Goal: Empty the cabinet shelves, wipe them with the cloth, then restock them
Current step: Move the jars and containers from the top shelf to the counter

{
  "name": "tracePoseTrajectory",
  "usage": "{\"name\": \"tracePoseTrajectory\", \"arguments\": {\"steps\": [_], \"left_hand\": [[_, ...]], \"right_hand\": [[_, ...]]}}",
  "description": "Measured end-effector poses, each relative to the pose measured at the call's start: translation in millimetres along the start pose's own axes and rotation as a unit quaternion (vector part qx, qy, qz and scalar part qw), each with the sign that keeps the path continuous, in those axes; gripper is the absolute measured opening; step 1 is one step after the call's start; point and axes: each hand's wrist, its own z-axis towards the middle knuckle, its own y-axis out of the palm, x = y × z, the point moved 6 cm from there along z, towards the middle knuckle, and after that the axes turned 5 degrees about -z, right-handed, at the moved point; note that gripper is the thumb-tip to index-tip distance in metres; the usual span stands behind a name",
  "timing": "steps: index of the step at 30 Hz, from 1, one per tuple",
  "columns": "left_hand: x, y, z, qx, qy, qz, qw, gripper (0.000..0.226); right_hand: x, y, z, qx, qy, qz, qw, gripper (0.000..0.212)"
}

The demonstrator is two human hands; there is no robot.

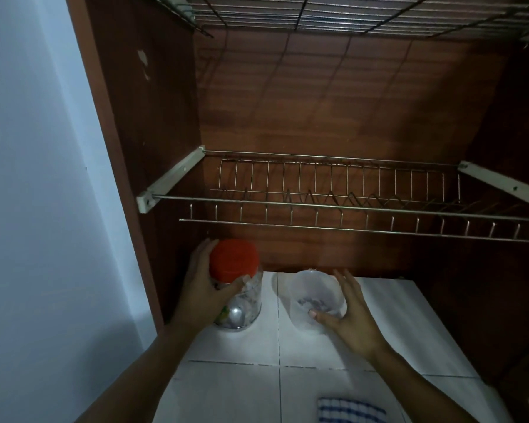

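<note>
Left hand (202, 288) clasps the upright red-lidded clear jar (237, 282); right hand (353, 315), fingers slack, touches the translucent plastic tub (310, 296) beside it, below the wire shelf (318, 206).

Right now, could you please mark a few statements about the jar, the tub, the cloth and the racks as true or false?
1. The left hand grips the jar just under its red lid. True.
2. The jar sits on the lower rack. False: it is down on the counter, and the rack shows nothing on it.
3. The tub is to the right of the jar. True.
4. The right hand holds the cloth. False: the cloth lies on the counter at the near edge. The right hand is at the tub, fingers spread, thumb on its front.
</note>
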Motion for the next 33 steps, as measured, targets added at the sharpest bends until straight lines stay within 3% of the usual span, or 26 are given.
{"name": "tracePoseTrajectory", "arguments": {"steps": [9,13,19,23,26,29,33], "left_hand": [[39,-2,-8,-0.001,0.116,0.124,0.985,0.076],[62,14,-15,-0.008,0.207,0.210,0.955,0.074],[75,45,-30,-0.080,0.236,0.339,0.907,0.074],[88,54,-45,-0.102,0.239,0.390,0.883,0.073],[97,56,-56,-0.104,0.223,0.371,0.896,0.072],[101,61,-71,-0.124,0.205,0.361,0.901,0.072],[110,72,-98,-0.142,0.223,0.384,0.885,0.077]], "right_hand": [[-28,-26,-5,0.020,-0.038,-0.148,0.988,0.088],[-53,-28,-12,0.019,-0.124,-0.297,0.947,0.094],[-60,-27,-25,0.017,-0.146,-0.427,0.892,0.090],[-65,-28,-38,-0.012,-0.132,-0.460,0.878,0.088],[-67,-32,-48,-0.011,-0.148,-0.463,0.874,0.084],[-66,-35,-63,-0.020,-0.168,-0.434,0.885,0.085],[-59,-44,-86,-0.029,-0.167,-0.405,0.898,0.082]]}}
